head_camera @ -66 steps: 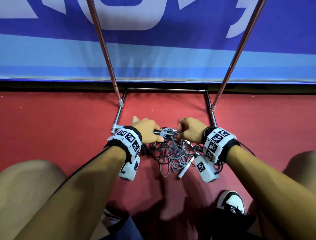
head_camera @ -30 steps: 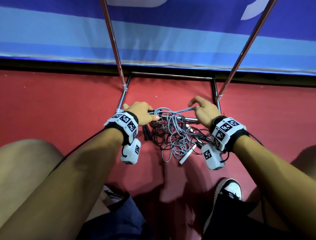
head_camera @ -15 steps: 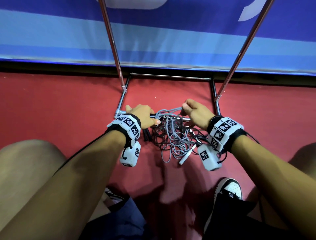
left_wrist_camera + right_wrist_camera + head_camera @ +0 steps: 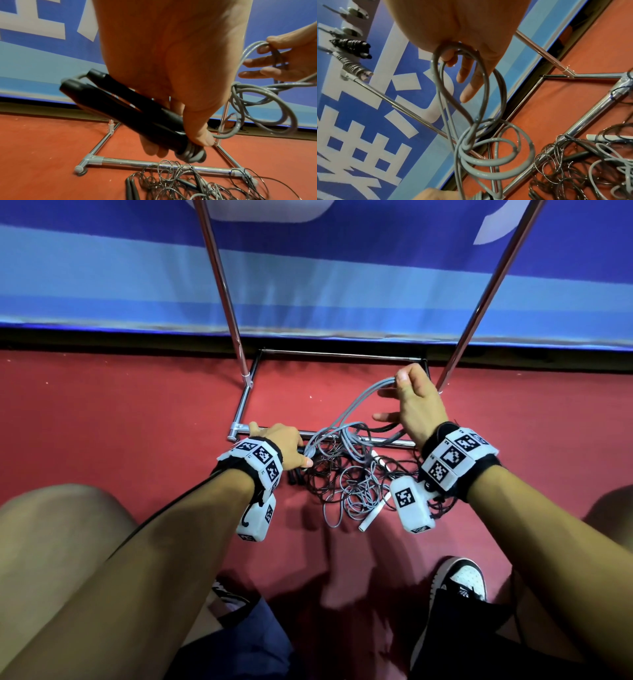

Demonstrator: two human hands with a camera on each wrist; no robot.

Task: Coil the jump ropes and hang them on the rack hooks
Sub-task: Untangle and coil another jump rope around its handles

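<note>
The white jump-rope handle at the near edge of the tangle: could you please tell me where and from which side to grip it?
Probably its near, free end: the straight white plastic handle lies flat on the red floor, that end poking clear of the tangle of thin black and grey cords. Come from above on the near side, fingers across its width.

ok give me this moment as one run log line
left hand grips black handles | right hand pinches grey rope loop | other ropes tangled on floor | not hung
</note>
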